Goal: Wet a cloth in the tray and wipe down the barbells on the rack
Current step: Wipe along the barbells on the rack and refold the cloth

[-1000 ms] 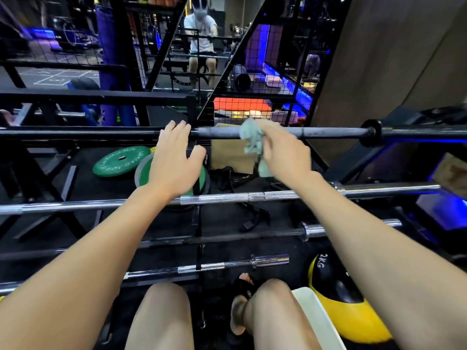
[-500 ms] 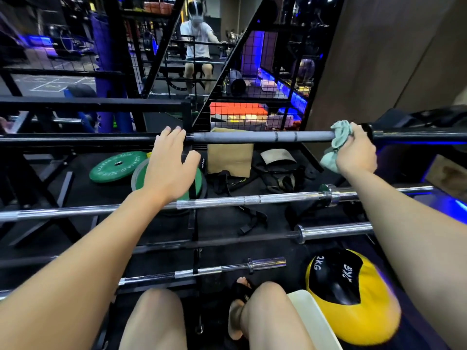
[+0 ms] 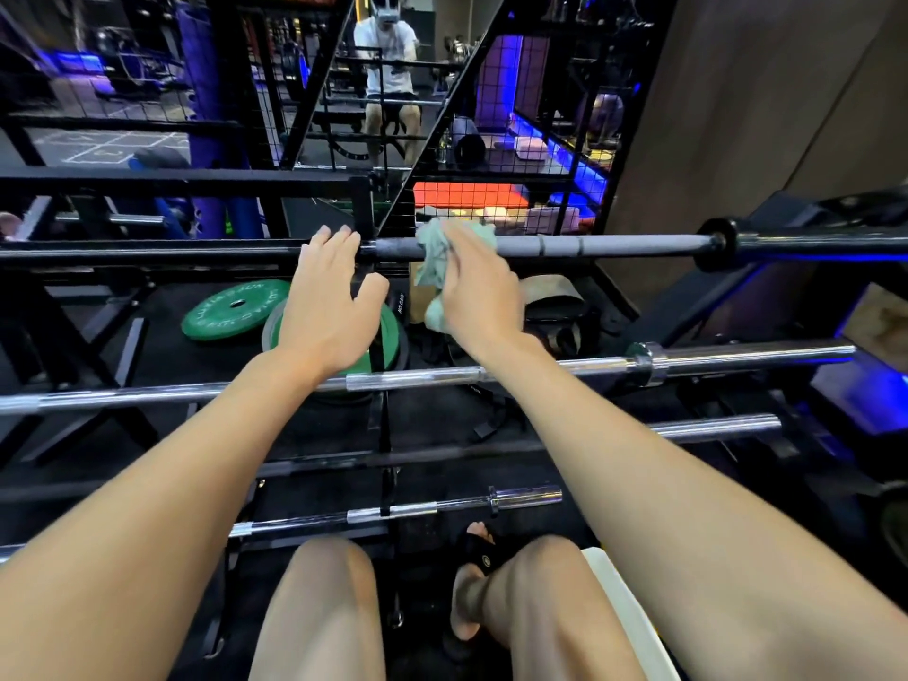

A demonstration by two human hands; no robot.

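A dark grey barbell (image 3: 614, 246) lies across the top of the rack. My right hand (image 3: 479, 292) grips a pale green cloth (image 3: 435, 258) wrapped over this bar near its middle. My left hand (image 3: 326, 297) rests on the same bar just left of the cloth, fingers straight over it, thumb spread. Below lie a chrome barbell (image 3: 737, 358), a darker one (image 3: 712, 429) and a short chrome one (image 3: 491, 503). A white tray (image 3: 634, 626) shows by my right knee, mostly hidden.
Green weight plates (image 3: 231, 312) lie on the floor behind the rack. A black upright post (image 3: 385, 435) runs down the rack's middle. My bare knees and a sandalled foot (image 3: 474, 557) are at the bottom. A person sits far behind the mesh (image 3: 388, 66).
My right hand slid the cloth along the top bar from the middle out to the right collar, then back left to beside my left hand. The left hand stayed put.
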